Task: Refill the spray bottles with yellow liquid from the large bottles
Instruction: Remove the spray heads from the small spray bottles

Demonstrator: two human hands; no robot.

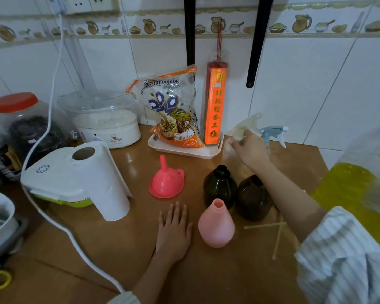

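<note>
My left hand (173,227) lies flat on the wooden counter, fingers straight, just left of an uncapped pink spray bottle (216,224). Behind that bottle stand two dark bottles: an uncapped green one (219,186) and a brown one (251,198) partly hidden by my right forearm. My right hand (249,149) reaches to the back and grips a pale, blurred spray head (244,126) on a clear bottle. A second clear bottle with a blue-grey spray head (272,132) stands beside it. A pink funnel (166,182) rests mouth-down on the counter. A large bottle of yellow liquid (355,191) sits at the right edge.
A white tray (184,151) at the back holds a rice bag (173,110) and a red incense box (214,106). A paper towel roll (101,181), a white appliance, a steamer and jars crowd the left. A white cable (53,218) crosses the counter. Loose dip tubes (279,238) lie at right.
</note>
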